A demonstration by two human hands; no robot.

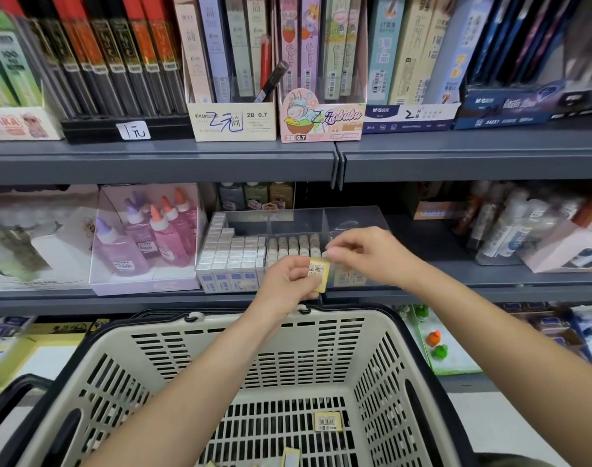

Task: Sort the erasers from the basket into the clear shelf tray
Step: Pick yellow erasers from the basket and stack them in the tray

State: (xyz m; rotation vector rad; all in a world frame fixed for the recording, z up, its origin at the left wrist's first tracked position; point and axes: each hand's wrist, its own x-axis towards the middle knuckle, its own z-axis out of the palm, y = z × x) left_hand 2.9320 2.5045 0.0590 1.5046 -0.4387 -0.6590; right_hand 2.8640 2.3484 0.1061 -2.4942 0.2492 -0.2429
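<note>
Head cam: left hand [289, 281] grips yellow eraser [319, 274].

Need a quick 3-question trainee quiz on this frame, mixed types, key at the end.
1. True or false: the left hand holds a yellow eraser in front of the clear tray.
2. Where is the eraser with the barcode label lying?
A. on the shelf
B. on the floor of the basket
C. in the tray
3. Fill in: the right hand is over the tray's ____ side, fingers pinched together.

Key
1. True
2. B
3. right
</note>
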